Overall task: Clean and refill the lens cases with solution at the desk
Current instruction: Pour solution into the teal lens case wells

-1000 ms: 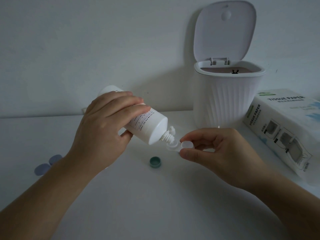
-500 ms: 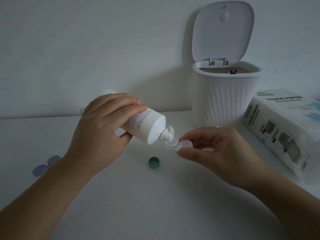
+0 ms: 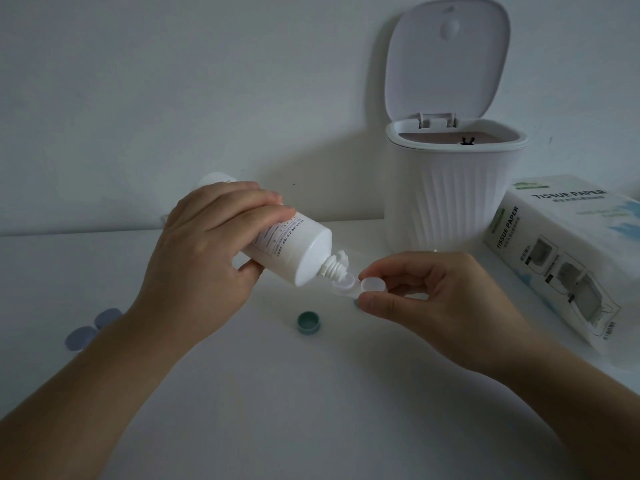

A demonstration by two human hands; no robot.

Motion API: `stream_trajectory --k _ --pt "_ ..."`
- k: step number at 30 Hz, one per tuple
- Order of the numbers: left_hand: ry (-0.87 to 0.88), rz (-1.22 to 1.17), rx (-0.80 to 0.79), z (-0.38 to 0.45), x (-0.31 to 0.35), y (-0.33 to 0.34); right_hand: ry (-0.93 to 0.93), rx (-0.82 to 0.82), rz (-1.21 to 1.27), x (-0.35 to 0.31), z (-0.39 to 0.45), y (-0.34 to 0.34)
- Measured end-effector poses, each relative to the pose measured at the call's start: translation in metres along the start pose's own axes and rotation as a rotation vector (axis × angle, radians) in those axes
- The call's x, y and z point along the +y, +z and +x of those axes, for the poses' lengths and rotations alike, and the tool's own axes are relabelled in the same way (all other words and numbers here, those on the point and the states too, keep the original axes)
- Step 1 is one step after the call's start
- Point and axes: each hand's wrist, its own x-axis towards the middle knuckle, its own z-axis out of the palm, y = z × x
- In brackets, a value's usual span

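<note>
Two hands meet left of the bin (image 3: 453, 202): the left hand (image 3: 204, 258) grips the tilted bottle (image 3: 294, 251), nozzle over the open well of the case (image 3: 349, 285) pinched by the right hand (image 3: 426, 296). Squeezing hard likely overflows it; a tilted case would spill.

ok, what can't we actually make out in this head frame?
- Liquid level in the open well of the lens case: bottle nozzle covers it, too small.
- Any stream of solution: not visible.
- Other well of the case: under its white cap, between the right hand fingers.
- Bottle label: small, partly under the left hand.
- Bin contents: rim hides them.
- Tissue pack: cut off at the right edge.
</note>
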Motion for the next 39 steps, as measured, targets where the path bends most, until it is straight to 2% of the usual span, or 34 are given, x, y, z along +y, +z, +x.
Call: stream_trajectory --k 6,14,24,32,39 --pt "-0.005 0.003 0.006 -0.001 -0.001 0.001 -0.001 -0.006 0.008 0.0 0.0 -0.001" --pt "-0.101 -0.05 -0.038 -0.002 0.0 0.0 0.005 -0.009 0.01 0.003 0.001 -0.002" --pt "-0.247 -0.226 -0.062 -0.009 -0.001 0.001 0.041 -0.024 0.014 0.009 0.002 -0.002" --pt "-0.463 -0.452 -0.043 -0.015 -0.004 0.005 0.092 -0.096 0.015 0.005 0.002 -0.003" --pt "-0.481 -0.52 -0.035 -0.018 -0.004 0.009 0.1 -0.176 0.015 0.005 0.002 -0.008"
